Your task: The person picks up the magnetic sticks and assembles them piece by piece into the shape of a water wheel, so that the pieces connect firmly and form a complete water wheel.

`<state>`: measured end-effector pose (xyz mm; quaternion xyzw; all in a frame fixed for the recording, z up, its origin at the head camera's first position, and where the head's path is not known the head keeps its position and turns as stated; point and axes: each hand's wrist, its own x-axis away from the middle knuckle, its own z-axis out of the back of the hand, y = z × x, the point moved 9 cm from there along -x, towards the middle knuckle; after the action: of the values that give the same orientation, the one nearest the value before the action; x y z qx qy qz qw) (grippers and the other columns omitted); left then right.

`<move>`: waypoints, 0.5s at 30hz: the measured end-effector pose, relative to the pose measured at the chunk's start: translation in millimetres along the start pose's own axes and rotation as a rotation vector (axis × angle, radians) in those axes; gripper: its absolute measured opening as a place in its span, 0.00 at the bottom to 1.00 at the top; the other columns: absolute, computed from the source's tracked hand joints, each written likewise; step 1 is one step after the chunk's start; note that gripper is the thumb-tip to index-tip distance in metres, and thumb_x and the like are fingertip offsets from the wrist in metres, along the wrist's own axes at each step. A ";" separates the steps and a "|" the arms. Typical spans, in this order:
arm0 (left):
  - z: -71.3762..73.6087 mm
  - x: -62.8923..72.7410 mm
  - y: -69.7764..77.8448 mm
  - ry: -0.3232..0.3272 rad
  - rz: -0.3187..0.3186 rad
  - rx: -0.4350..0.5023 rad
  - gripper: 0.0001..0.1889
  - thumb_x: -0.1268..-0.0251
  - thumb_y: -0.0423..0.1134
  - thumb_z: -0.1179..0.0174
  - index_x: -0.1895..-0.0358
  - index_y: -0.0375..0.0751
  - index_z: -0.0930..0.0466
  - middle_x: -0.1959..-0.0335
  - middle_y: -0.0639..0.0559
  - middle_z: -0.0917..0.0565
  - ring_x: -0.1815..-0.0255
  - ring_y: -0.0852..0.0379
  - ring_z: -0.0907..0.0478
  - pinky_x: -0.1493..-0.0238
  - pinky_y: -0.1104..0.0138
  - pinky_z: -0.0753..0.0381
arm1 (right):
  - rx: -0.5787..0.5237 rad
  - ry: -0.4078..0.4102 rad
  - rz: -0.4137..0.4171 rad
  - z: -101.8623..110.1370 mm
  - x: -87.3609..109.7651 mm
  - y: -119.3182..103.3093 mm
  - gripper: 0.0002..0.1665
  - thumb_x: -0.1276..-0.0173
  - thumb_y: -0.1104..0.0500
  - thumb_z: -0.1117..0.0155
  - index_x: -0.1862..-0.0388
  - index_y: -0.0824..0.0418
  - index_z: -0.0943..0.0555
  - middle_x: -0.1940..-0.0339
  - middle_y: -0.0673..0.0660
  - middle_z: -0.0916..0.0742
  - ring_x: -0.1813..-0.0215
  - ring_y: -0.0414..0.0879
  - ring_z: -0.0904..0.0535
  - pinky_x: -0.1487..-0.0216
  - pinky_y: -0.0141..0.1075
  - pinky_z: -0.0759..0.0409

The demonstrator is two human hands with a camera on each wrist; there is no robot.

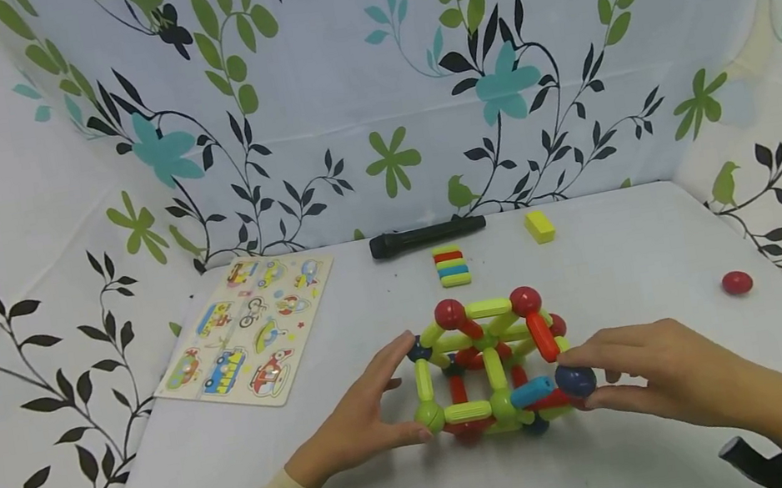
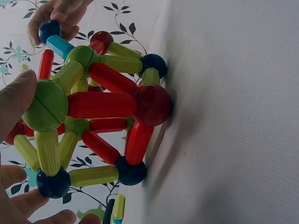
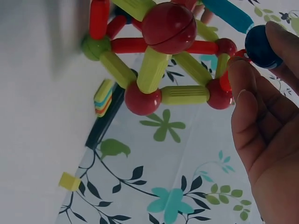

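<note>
A structure of magnetic rods and balls point(image 1: 468, 412), in lime, red and dark blue, stands on the white table in the middle of the head view. At its left side my left hand point(image 1: 357, 422) grips it, thumb against a green ball point(image 2: 45, 105) and fingers by a dark blue ball point(image 2: 53, 182). My right hand point(image 1: 659, 364) pinches another dark blue ball point(image 1: 576, 380) between thumb and fingers at the right side. This ball meets the end of a light blue rod point(image 1: 533, 391), which slants out from a green ball on the structure.
Behind the structure lie a small pile of coloured rods point(image 1: 452, 266), a black microphone point(image 1: 428, 236) and a yellow block point(image 1: 539, 227). A picture puzzle board point(image 1: 294, 309) is at the left. One red ball point(image 1: 736, 282) sits near the right edge.
</note>
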<state>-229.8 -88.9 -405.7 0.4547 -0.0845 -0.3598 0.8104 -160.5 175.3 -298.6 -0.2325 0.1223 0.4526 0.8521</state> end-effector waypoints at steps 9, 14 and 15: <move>-0.4 -0.9 -0.9 -0.004 -0.004 -0.003 0.56 0.43 0.47 0.23 0.17 0.65 0.55 0.17 0.60 0.49 0.20 0.54 0.44 0.33 0.53 0.24 | -0.012 -0.043 -0.042 -8.3 -4.6 4.5 0.34 0.40 0.53 0.21 0.34 0.51 0.21 0.52 0.46 0.11 0.63 0.31 0.17 0.63 0.20 0.21; 0.0 -0.6 0.1 -0.002 -0.007 -0.007 0.56 0.43 0.47 0.23 0.17 0.65 0.55 0.17 0.60 0.49 0.20 0.53 0.44 0.34 0.52 0.24 | -0.041 -0.023 -0.036 -7.6 -8.2 1.0 0.33 0.39 0.53 0.22 0.34 0.53 0.20 0.52 0.47 0.11 0.63 0.31 0.17 0.63 0.20 0.21; -0.1 -0.5 0.3 -0.002 -0.007 -0.005 0.56 0.43 0.47 0.23 0.17 0.65 0.55 0.17 0.60 0.49 0.20 0.53 0.44 0.34 0.52 0.24 | -0.043 -0.016 -0.032 -7.3 -8.9 -0.2 0.32 0.38 0.53 0.23 0.34 0.53 0.20 0.52 0.46 0.11 0.63 0.31 0.17 0.63 0.20 0.21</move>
<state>-230.0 -88.4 -405.4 0.4525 -0.0828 -0.3634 0.8102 -165.4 165.1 -301.1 -0.2492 0.1021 0.4434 0.8549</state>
